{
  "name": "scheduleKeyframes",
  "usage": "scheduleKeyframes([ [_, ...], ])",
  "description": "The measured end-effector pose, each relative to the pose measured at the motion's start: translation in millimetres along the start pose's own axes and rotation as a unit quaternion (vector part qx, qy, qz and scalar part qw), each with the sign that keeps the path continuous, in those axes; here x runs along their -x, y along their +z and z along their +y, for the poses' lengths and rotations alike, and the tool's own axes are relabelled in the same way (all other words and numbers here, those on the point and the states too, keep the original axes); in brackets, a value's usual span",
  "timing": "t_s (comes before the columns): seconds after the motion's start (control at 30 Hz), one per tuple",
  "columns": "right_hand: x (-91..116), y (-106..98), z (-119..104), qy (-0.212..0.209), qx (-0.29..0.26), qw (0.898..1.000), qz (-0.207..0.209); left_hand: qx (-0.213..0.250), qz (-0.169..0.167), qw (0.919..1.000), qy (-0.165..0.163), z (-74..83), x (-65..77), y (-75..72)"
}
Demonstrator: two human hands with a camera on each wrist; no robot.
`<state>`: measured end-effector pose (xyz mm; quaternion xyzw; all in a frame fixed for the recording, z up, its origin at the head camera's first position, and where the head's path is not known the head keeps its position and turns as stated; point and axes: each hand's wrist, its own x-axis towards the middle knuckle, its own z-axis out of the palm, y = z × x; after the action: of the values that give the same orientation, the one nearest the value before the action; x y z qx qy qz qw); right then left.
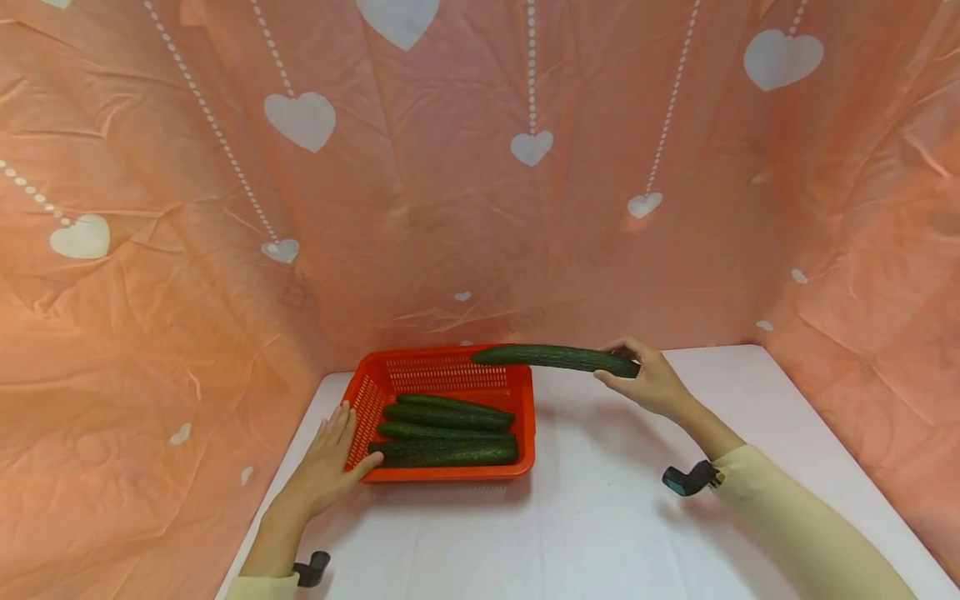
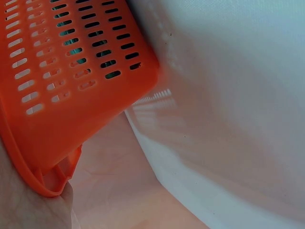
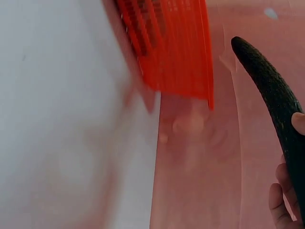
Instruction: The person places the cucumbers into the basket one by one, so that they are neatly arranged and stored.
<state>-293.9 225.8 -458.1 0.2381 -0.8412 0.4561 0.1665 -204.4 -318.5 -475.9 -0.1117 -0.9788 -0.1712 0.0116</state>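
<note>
In the head view my right hand (image 1: 651,385) grips a long dark green cucumber (image 1: 555,357) near its right end. The cucumber's far tip overlaps the back right rim of a red plastic basket (image 1: 442,473). Several more cucumbers (image 1: 450,452) lie side by side inside that basket. My left hand (image 1: 324,462) rests on the basket's left rim, fingers straight and thumb over the front corner. The right wrist view shows the held cucumber (image 3: 267,74) slanting up, with the thumb and fingertips (image 3: 281,198) around it. Slots in the basket wall (image 2: 71,100) fill the left wrist view's upper left.
The basket stands on a white table (image 1: 600,533), toward its back left. An orange-pink cloth (image 1: 450,208) with white hearts hangs behind and along both sides. Small black devices are strapped at the left wrist (image 1: 312,570) and right wrist (image 1: 688,478).
</note>
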Motion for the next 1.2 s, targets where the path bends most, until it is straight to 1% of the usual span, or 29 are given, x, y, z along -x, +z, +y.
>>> scheduleKeyframes([
  [0.2,-8.8,30.9,-13.3,-0.018,-0.023,0.999,-0.021,0.006,0.004,1.0000,0.002,0.7,1.0,0.6],
  [0.37,-16.0,54.3,-24.9,-0.024,-0.039,0.998,-0.045,0.007,0.007,1.0000,0.002,1.4,0.6,-0.2],
  [0.67,-24.9,93.6,-40.4,-0.030,-0.063,0.995,-0.074,0.004,0.004,1.0000,0.003,0.6,0.8,-0.3],
  [0.77,-28.3,105.6,-45.0,-0.037,-0.062,0.994,-0.082,0.007,0.003,1.0000,0.002,0.2,1.2,0.2],
  [0.93,-33.2,123.8,-51.3,-0.052,-0.042,0.993,-0.095,0.009,0.005,0.9999,0.005,0.5,2.0,-0.1],
  [1.1,-35.2,138.9,-56.2,-0.050,-0.022,0.993,-0.109,0.007,0.003,1.0000,0.004,0.8,1.9,-0.3],
  [1.2,-36.2,146.6,-58.8,-0.047,-0.021,0.992,-0.113,0.008,0.003,1.0000,0.005,1.3,0.8,0.3],
])
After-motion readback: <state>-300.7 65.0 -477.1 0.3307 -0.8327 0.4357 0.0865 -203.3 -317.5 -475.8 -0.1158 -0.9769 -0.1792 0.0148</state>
